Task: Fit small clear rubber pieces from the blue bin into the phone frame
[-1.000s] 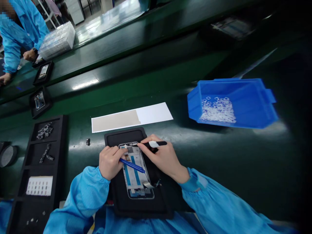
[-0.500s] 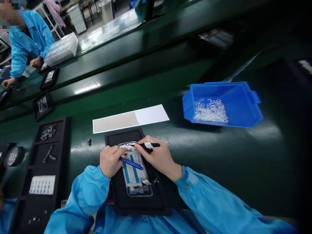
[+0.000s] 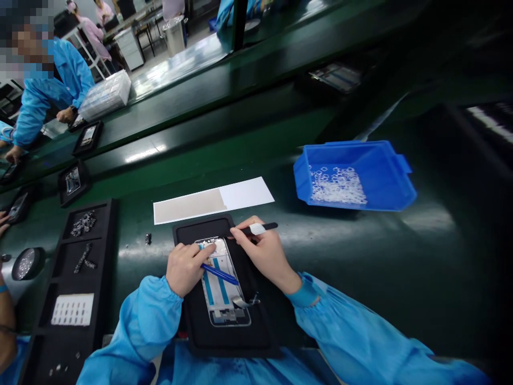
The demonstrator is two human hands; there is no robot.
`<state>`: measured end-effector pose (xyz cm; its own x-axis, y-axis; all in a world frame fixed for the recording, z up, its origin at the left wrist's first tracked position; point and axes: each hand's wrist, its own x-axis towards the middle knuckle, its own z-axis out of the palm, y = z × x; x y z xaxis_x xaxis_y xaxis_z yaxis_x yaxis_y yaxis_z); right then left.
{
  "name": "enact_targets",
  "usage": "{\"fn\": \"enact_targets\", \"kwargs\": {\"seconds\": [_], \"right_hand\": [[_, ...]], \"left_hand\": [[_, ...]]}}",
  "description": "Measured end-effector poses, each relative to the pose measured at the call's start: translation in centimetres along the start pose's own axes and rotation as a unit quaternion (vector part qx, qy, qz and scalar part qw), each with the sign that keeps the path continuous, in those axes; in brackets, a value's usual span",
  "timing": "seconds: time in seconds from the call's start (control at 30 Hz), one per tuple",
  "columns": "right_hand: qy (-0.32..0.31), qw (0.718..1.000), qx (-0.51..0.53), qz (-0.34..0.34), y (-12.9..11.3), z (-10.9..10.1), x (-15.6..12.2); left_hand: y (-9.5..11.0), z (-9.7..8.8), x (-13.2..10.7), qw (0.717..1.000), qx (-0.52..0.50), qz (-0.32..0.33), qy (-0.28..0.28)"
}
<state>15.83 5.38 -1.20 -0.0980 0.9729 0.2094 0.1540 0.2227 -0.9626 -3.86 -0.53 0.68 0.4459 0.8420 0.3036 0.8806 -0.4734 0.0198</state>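
A phone mid-frame with blue strips lies in a black tray in front of me. My left hand is closed around a slim blue pen-shaped tool, which slants over the frame. Its index finger rests on the frame's upper part. Pinched in my right hand are black tweezers with a white wrap, their tip beside the frame's top right edge. A loose flex cable sticks out over the frame's lower right side.
A blue bin holds small white rings. Left stands a black compartment tray with small parts; near it are a round dish and a tiny part. A white card lies ahead. A co-worker sits across the bench.
My right hand has drawn the tweezers back to the right, away from the frame's top. My left index finger has straightened over the frame. The camera view has shifted slightly.
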Motion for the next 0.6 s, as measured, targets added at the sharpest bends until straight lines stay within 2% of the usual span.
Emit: {"fn": "enact_targets", "kwargs": {"seconds": [0.17, 0.33, 0.4, 0.5, 0.6], "right_hand": [[0.004, 1.000, 0.002, 0.006, 0.0, 0.1, 0.0], [0.003, 1.000, -0.009, 0.010, 0.5, -0.1, -0.3], [0.001, 0.999, -0.027, 0.021, 0.7, -0.2, -0.3], [0.021, 0.997, -0.064, 0.040, 1.1, -0.6, -0.4], [0.005, 0.996, -0.077, 0.049, 1.8, -1.1, -0.6]], "left_hand": [[0.1, -0.2, 0.3, 0.999, -0.012, -0.023, -0.038], [0.9, -0.4, 1.0, 0.989, -0.040, -0.079, -0.122], [1.1, -0.5, 1.1, 0.986, -0.052, -0.086, -0.133], [1.3, -1.0, 0.5, 0.988, -0.069, -0.111, -0.083], [1.3, -1.9, -1.2, 0.975, -0.067, -0.213, -0.012]]}}
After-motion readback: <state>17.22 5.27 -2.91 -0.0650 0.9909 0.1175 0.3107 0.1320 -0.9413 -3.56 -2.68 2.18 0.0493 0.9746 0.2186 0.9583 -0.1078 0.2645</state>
